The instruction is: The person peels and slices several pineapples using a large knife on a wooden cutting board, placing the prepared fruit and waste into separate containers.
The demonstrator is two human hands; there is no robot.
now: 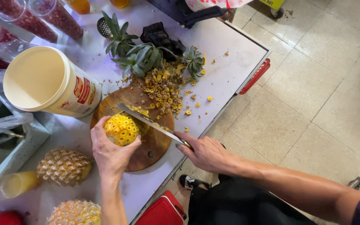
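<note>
The left hand (110, 152) wraps around a peeled yellow pineapple (122, 129) on the round wooden board (155, 143). The right hand (207, 153) grips a long knife (148, 121), its blade resting on the pineapple's top. Peel bits (163, 89) and green leafy tops (140, 56) lie behind the board on the white table (226, 62). A big tub (48, 83) stands nearby.

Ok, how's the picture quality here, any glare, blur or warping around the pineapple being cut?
Head view: the peeled pineapple, knife and both hands are sharp; light is even with soft shadows; a purplish glare washes the table top left; wide-angle warping bends the edges.
</note>
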